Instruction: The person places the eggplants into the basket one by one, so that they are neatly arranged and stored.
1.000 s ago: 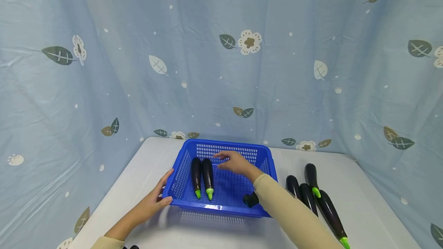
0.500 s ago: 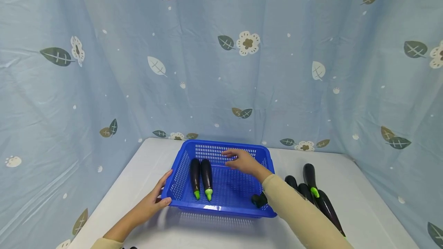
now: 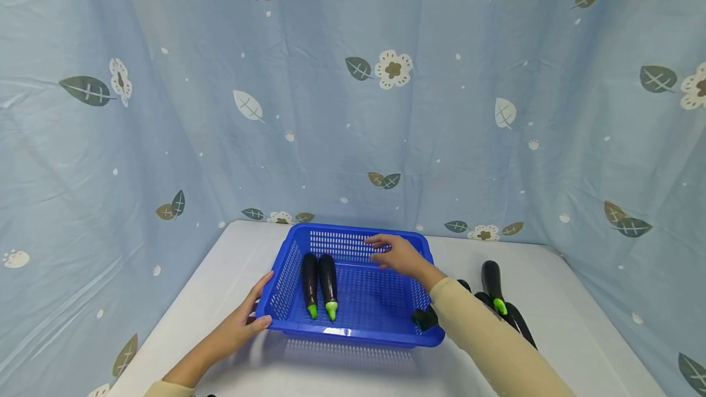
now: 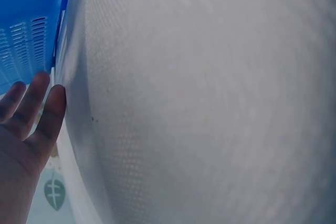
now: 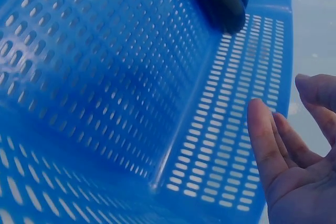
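A blue plastic basket (image 3: 353, 331) with slotted walls stands on the white table. Two dark purple eggplants lie side by side in its left half, the left eggplant (image 3: 310, 283) and the right eggplant (image 3: 328, 287), green stems toward me. My left hand (image 3: 237, 325) touches the basket's left side, fingers along the outer wall and thumb by the front corner. In the left wrist view its fingers (image 4: 39, 98) look fairly straight. My right hand (image 3: 399, 255) is over the basket's right half, fingers loosely bent and apart, holding nothing; the right wrist view shows the hand (image 5: 302, 182) near the slotted wall.
Several more eggplants (image 3: 491, 277) lie in a cluster on the table right of the basket, partly covered by the right sleeve (image 3: 491, 336). A small dark object (image 3: 425, 318) shows beneath that forearm. A blue patterned curtain (image 3: 331, 109) surrounds the table (image 3: 309, 378) behind and at the sides.
My right hand has drawn rightward, away from the two eggplants in the basket, its sleeve now covering more of the cluster. My left hand stays at the basket's left side.
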Demonstrator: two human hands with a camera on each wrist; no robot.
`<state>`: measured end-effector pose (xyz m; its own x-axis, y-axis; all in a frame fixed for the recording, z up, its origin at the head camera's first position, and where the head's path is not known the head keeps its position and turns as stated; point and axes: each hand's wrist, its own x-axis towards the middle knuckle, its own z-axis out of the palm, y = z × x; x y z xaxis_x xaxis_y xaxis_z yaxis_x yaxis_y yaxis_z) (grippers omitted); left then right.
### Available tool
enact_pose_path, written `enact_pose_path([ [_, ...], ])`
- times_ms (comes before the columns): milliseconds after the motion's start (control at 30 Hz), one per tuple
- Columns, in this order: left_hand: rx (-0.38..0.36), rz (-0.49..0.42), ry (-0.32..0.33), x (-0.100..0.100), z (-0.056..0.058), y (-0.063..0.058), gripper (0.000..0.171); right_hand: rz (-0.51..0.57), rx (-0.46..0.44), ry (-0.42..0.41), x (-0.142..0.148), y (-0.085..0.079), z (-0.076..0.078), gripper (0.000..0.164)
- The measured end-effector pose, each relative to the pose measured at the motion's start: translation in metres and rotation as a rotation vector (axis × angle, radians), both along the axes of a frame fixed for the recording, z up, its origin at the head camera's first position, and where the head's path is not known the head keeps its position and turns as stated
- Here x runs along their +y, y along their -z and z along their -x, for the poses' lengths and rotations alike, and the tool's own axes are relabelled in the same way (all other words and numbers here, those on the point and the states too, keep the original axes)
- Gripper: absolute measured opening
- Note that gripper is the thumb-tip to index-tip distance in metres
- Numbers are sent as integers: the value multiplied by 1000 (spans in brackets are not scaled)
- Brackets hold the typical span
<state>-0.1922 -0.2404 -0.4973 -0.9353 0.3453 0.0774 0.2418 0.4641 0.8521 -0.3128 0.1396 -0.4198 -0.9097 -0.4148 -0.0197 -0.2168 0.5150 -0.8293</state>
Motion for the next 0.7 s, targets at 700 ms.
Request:
enact_pose_path([
  [700, 16, -4, 11, -1, 2, 3, 83, -2, 37, 60, 36, -13, 5, 42],
])
